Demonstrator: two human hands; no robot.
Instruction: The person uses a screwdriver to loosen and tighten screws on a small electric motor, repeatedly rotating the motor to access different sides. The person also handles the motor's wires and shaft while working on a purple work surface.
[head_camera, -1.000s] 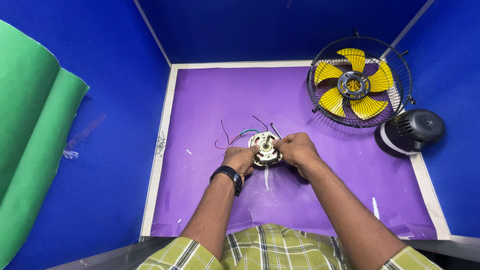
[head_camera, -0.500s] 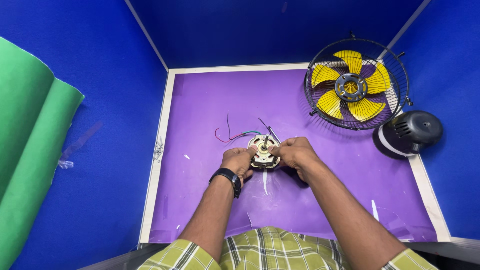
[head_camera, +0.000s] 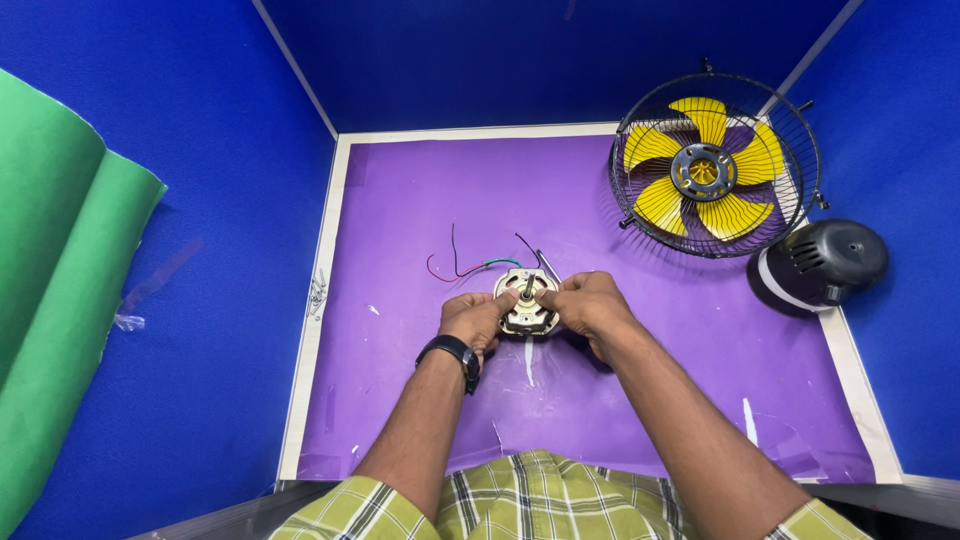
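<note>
A small round fan motor (head_camera: 526, 299) with a short shaft at its centre sits between my two hands over the purple mat (head_camera: 420, 210). My left hand (head_camera: 474, 319), with a black watch on the wrist, grips the motor's left side. On the right side my right hand (head_camera: 590, 306) holds it too, with thumb and fingers near the shaft. Thin red, green and black wires (head_camera: 463, 262) trail from the motor onto the mat behind it.
A black wire fan guard with yellow blades (head_camera: 714, 165) lies at the mat's back right. A black motor cover (head_camera: 824, 263) sits at the right edge. Blue walls surround the mat; a green sheet (head_camera: 55, 290) hangs on the left.
Both hands stay on the motor. The view has shifted slightly, and my right fingers have moved closer to the shaft.
</note>
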